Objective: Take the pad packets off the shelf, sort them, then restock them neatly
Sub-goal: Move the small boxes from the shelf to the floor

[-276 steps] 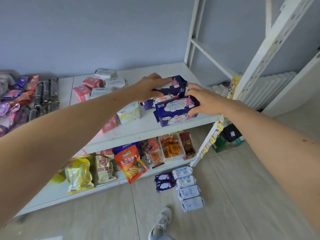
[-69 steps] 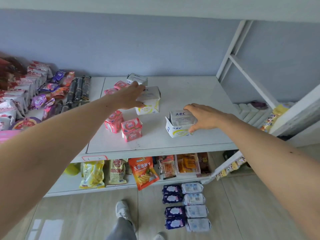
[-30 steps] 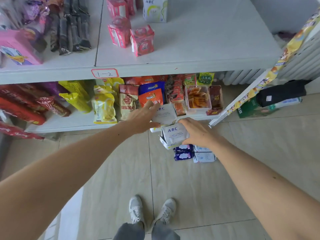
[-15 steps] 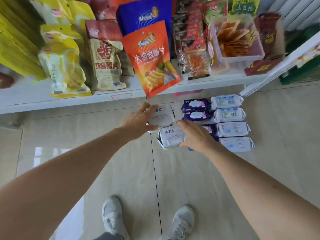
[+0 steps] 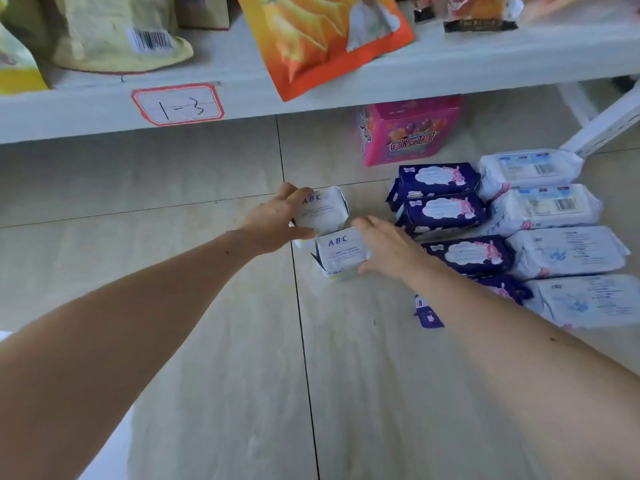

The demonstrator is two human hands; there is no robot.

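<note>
Two white "ABC" pad packets sit low on the tiled floor. My left hand (image 5: 277,220) grips the farther white packet (image 5: 323,209) from its left side. My right hand (image 5: 388,247) holds the nearer white packet (image 5: 341,251) from its right side. To the right, a column of dark blue pad packets (image 5: 440,180) lies on the floor. Beside it runs a column of pale white-blue pad packets (image 5: 540,207). My right forearm covers part of the lowest blue packets.
The bottom shelf edge (image 5: 311,95) with a red-framed "1-3" label (image 5: 177,105) runs across the top, loaded with snack bags, an orange one (image 5: 322,36) overhanging. A pink box (image 5: 408,133) stands on the floor under the shelf. A white shelf leg (image 5: 602,129) slants at right.
The view has dropped close to the floor. Both hands have carried the two white ABC packets down from the upper shelf to just left of the blue packet column.
</note>
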